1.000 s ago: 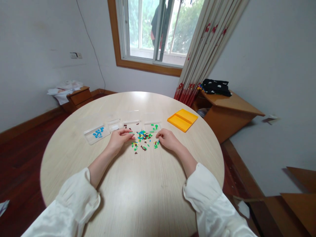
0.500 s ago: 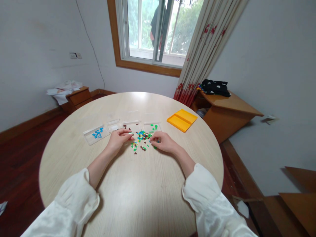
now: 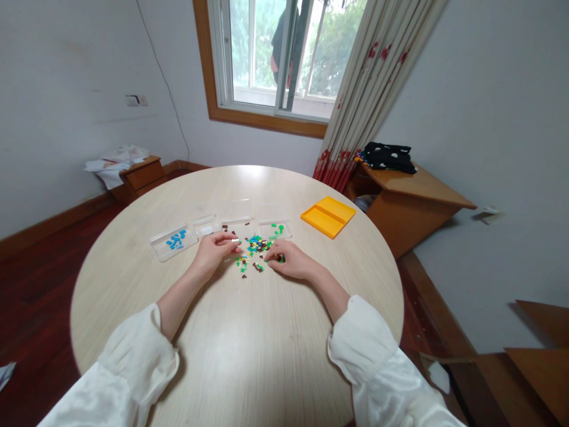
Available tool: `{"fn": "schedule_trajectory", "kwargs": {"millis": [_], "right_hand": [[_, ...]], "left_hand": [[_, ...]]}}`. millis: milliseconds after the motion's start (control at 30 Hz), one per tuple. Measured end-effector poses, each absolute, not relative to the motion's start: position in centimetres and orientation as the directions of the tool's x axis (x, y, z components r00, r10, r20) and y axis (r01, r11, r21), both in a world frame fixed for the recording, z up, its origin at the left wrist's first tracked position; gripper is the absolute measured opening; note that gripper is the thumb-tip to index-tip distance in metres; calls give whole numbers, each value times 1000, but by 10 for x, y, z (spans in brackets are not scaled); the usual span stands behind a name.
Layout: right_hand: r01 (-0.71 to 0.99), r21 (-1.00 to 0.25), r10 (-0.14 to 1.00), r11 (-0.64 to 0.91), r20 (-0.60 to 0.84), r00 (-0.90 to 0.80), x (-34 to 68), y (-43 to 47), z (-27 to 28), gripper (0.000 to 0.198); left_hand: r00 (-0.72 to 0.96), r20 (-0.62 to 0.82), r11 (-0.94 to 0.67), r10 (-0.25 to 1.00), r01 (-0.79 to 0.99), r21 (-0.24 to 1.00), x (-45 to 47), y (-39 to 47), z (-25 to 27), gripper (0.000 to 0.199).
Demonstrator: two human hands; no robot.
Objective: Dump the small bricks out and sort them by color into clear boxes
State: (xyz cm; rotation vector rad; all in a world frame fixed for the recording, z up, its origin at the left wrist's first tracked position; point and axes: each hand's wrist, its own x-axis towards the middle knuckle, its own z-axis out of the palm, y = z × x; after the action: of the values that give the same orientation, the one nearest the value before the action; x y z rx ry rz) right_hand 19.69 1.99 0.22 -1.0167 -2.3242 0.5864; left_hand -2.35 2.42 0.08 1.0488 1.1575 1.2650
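Note:
A loose pile of small toy bricks (image 3: 256, 244) in blue, green, brown, yellow and white lies on the round table between my hands. At the pile's left edge, my left hand (image 3: 213, 252) is closed, with a small white and green brick (image 3: 236, 240) at its fingertips. On the right side my right hand (image 3: 291, 260) curls down to the tabletop, its fingertips at the near edge of the pile. Green bricks show in the gap under its fingers; what the fingertips grip is hidden.
Clear boxes stand behind the pile: one with blue bricks (image 3: 166, 252), one with brown bricks (image 3: 243, 225), one with green bricks (image 3: 267, 232), and a smaller clear box (image 3: 205, 228). A yellow tray (image 3: 329, 228) lies at the right. Beyond the window, a person is partly visible.
My right hand has moved slightly left and down, and its fingertips now touch down nearer the pile's front edge. The left hand has stayed still.

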Motion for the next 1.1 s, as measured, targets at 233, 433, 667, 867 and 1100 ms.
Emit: {"fn": "schedule_trajectory", "kwargs": {"millis": [233, 433, 667, 867, 1100], "right_hand": [[523, -547, 745, 654, 348, -568, 189, 15, 4, 12], [514, -527, 720, 677, 330, -610, 183, 12, 2, 7], [518, -513, 713, 684, 324, -621, 182, 13, 1, 11], [519, -509, 712, 687, 331, -619, 181, 13, -2, 8], [511, -525, 716, 681, 332, -614, 178, 14, -4, 8]], "left_hand": [[-33, -70, 64, 997, -154, 986, -21, 24, 3, 49], [-27, -65, 61, 997, -152, 986, -20, 25, 3, 50], [-12, -68, 66, 998, -136, 989, -20, 23, 2, 49], [-13, -65, 62, 998, -136, 989, -19, 23, 4, 49], [-12, -78, 76, 997, -138, 987, -19, 23, 4, 47]]}}
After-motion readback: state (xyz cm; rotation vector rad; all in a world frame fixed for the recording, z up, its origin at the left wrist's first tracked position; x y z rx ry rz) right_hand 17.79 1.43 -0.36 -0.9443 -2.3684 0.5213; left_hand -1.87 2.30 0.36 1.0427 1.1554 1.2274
